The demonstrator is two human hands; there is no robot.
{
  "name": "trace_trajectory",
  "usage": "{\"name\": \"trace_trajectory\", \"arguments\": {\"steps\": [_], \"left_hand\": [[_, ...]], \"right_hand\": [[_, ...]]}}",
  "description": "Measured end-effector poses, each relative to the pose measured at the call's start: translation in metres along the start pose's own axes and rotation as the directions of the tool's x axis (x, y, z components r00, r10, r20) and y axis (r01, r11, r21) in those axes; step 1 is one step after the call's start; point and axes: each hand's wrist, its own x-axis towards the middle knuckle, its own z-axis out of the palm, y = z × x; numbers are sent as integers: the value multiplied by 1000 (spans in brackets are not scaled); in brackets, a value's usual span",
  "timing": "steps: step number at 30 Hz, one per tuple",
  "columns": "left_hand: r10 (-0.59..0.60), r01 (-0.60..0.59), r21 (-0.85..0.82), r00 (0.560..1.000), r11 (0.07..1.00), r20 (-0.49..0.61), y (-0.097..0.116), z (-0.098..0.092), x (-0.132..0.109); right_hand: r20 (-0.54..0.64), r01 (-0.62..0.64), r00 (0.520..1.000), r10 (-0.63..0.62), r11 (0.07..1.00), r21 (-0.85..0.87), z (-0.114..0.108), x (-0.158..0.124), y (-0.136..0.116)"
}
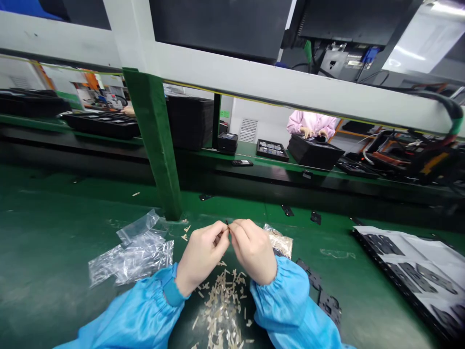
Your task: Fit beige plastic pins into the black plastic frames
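Tiny dark part [227, 223], mostly hidden, at the dial's centre, pinched between the left hand [204, 249] and right hand [254, 249], both closed. Many thin tan slips [222, 296] lie loose at six o'clock, seemingly unused; how much is finished cannot be told. Crinkled, glossy clear bags [143, 257] lie toward nine; flat, matte black plates [329, 304] at four.

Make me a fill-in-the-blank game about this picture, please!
1. The person's sleeves are ____ in colour.
2. Of the left hand and the right hand, the ____ one is nearer the clear plastic bags.
3. The co-worker's top is ____.
4. The tabletop under the small pale pieces is ____.

Missing words: blue; left; pink; green.
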Motion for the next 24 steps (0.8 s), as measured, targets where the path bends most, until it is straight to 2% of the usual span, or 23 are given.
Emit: {"name": "trace_trajectory", "arguments": {"steps": [11, 19, 22, 24], "left_hand": [[-91, 90, -41, 995, 995, -32, -9, -8, -6], [-173, 177, -187, 984, 966, 36, -12, -3, -3], [-186, 192, -218, 981, 957, 49, -12, -3, -3], [-191, 198, -229, 980, 953, 53, -12, -5, -3]], "right_hand": [[45, -22, 999, 23, 1000, -18, 12, 5, -12], [22, -55, 998, 55, 998, -22, 16, 1, -13], [31, -78, 997, 77, 997, 26, 15, 1, -11], [57, -108, 993, 101, 987, 121, 12, 1, -9]]}}
